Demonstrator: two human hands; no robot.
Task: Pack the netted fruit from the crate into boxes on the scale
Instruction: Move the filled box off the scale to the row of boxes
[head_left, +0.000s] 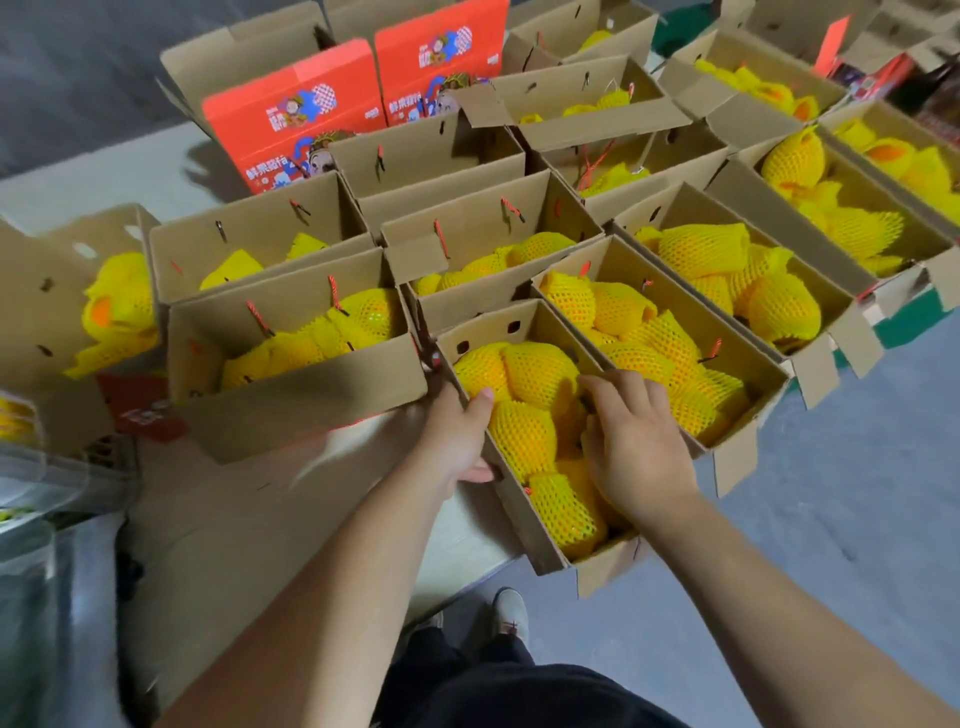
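Many brown cardboard boxes (691, 291) already hold yellow netted fruit (537, 371) — nearly done. Left hand (457, 434) grips the nearest full box's (519, 501) wall; right hand's (631, 441) fingers curl inside it — holding anything? Cannot tell.

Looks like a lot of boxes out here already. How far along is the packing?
Well along: about a dozen open boxes already hold netted fruit. In hand: the left hand grips the nearest box wall while the right hand rests on its fruit. Left: every flap is still open; no crate or scale shows.

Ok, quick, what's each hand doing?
Left hand: grips the wall of the open brown cardboard box.
Right hand: open, fingers resting on yellow foam-netted fruit.
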